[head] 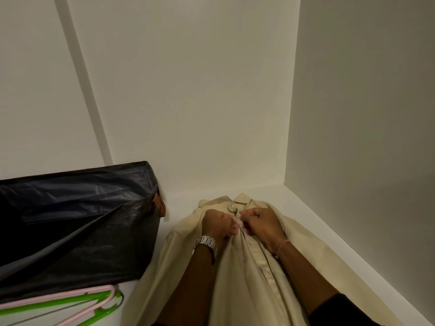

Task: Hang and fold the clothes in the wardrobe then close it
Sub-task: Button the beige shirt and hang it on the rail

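Observation:
A beige button-up shirt (303, 245) lies front up on the white wardrobe shelf (306, 208), collar toward the back wall. Its top button at the collar is fastened. My left hand (217, 223), with a metal watch on the wrist, pinches the left edge of the shirt placket just below the collar. My right hand (262, 223), with a thin bracelet on the wrist, pinches the opposite placket edge, and the fingertips of both hands meet at a small white button. Lower down, the placket lies loose and wrinkled between my forearms.
A black fabric storage box (77, 220) with a brown tab stands on the shelf to the left of the shirt. A pink hanger (77, 295) and green hangers (101, 302) lie in front of it. White wardrobe walls enclose the back and right.

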